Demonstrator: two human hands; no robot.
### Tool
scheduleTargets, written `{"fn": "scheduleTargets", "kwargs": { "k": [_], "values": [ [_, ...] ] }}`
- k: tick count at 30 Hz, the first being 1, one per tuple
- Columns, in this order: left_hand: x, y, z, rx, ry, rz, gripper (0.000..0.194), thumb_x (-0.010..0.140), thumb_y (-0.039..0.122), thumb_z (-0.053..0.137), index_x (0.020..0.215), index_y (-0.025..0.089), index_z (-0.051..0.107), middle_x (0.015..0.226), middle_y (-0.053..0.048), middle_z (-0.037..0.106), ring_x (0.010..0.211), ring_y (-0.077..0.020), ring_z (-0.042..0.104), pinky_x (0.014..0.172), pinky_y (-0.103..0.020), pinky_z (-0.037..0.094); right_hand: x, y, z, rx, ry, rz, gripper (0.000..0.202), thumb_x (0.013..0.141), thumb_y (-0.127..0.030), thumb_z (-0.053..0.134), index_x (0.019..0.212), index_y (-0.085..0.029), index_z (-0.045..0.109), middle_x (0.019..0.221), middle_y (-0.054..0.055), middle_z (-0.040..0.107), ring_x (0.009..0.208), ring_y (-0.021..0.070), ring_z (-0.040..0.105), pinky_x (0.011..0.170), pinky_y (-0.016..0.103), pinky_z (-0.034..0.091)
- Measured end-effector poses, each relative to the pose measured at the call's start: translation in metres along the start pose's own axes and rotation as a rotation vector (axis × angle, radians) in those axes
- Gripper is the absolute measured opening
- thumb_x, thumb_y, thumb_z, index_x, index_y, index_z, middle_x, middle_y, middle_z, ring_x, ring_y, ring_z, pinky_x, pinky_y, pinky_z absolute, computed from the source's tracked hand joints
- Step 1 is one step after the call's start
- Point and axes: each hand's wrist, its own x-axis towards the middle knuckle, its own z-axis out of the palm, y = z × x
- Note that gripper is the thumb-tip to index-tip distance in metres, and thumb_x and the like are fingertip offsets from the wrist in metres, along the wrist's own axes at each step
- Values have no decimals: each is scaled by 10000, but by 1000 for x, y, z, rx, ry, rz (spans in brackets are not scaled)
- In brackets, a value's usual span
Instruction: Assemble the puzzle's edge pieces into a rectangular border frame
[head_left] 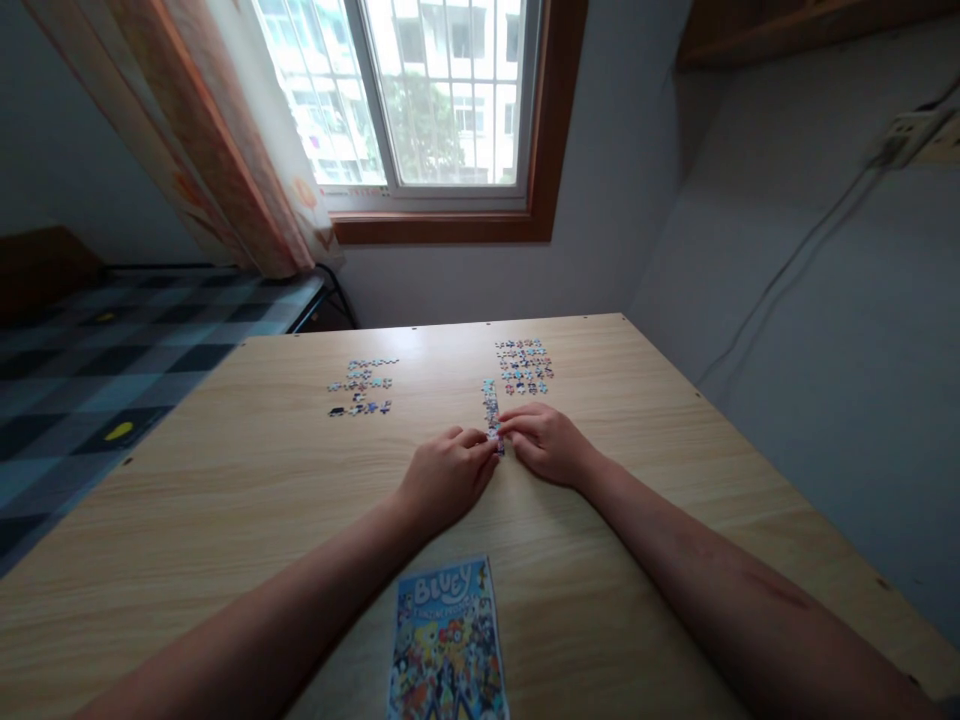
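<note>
A narrow strip of joined jigsaw puzzle pieces (490, 400) runs away from me on the wooden table. At its near end, my left hand (450, 475) grips the strip from the left, with fingers closed. From the right, my right hand (547, 443) pinches the same end, its thumb and fingertips close together. The fingertips cover part of the pieces between them. Beyond my right hand lie rows of loose puzzle pieces (523, 366). More spread rows of loose pieces (361, 384) lie to the left. Nearer to me is a colourful picture sheet (448, 640) lettered "BLUEY".
The light wooden table (247, 450) ends near the wall under a barred window (450, 95). A bed with a checked cover (172, 325) stands on the left, below a curtain (232, 140). A cable (787, 260) hangs along the right wall.
</note>
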Motion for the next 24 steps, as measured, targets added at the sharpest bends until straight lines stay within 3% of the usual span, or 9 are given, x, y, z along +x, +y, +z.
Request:
{"fn": "scheduleTargets", "kwargs": {
  "k": [15,24],
  "values": [
    [0,-6,2,-52,8,4,307,994,329,466,1096,234,740,1026,-58,744,869,-209,638,755,-358,547,-1,3,1,-107,34,47,225,856,-137,548,888,-204,760,986,52,761,965,220,663,933,394,493],
    [1,-10,0,-89,-4,-26,287,977,317,491,976,244,768,988,-38,750,872,-207,649,758,-342,528,-2,1,-2,-129,16,60,220,865,-142,547,863,-204,758,949,55,760,933,219,657,903,379,498]
  ]
}}
